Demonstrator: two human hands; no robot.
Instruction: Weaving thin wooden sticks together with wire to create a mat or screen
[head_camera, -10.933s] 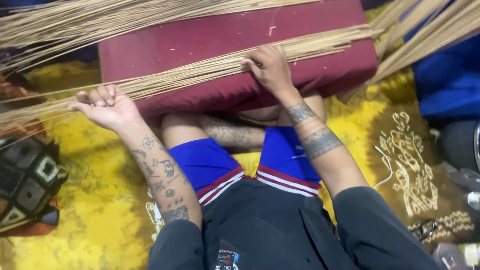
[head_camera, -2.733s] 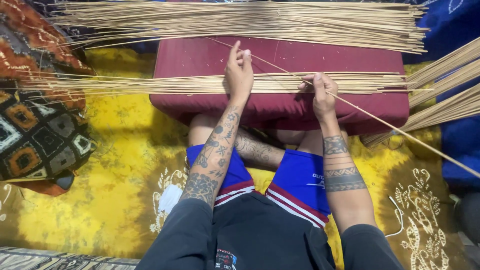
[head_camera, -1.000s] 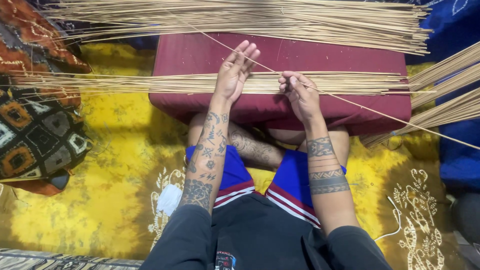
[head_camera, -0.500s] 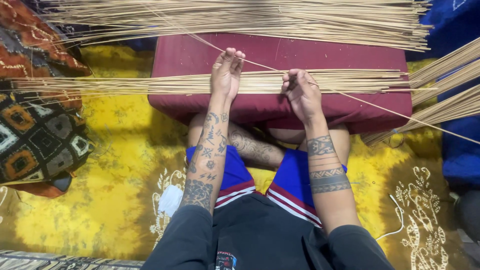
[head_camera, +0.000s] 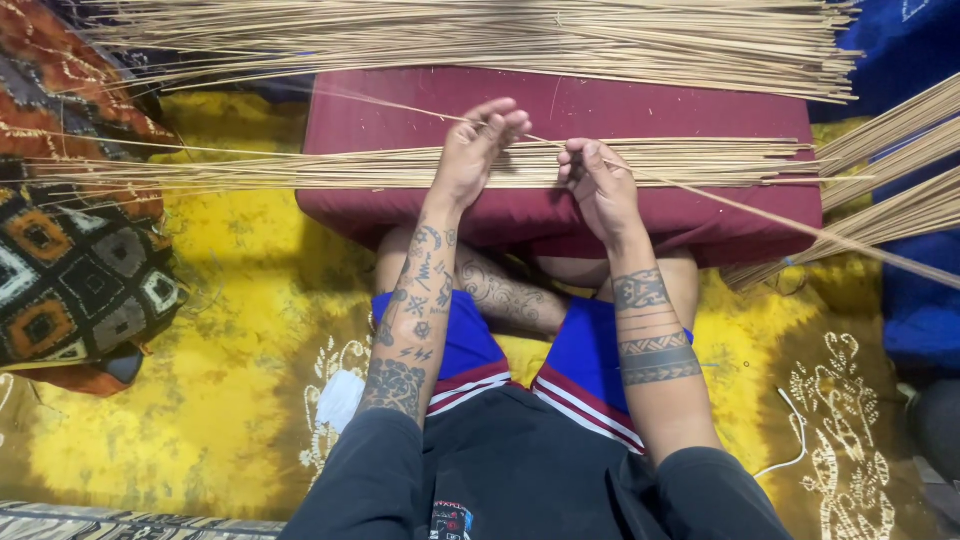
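A dark red cushion (head_camera: 700, 110) lies across my lap. A flat row of thin tan reeds (head_camera: 300, 168) runs over it from left to right. My left hand (head_camera: 470, 155) rests on that row near the cushion's middle, fingers together and lifted at the tips. My right hand (head_camera: 600, 185) is just beside it, fingers curled around one single reed (head_camera: 780, 222) that slants from upper left to lower right across the row.
A thick bundle of reeds (head_camera: 500, 35) lies along the cushion's far edge. More reeds (head_camera: 890, 140) fan out at the right. A patterned cushion (head_camera: 70, 280) sits at the left on the yellow patterned cloth (head_camera: 230, 400). Blue fabric (head_camera: 915, 300) is at the right.
Over the last second my hands have stayed close together at the cushion's middle. The left hand's fingers have drawn together and tilted; the slanting reed has shifted slightly.
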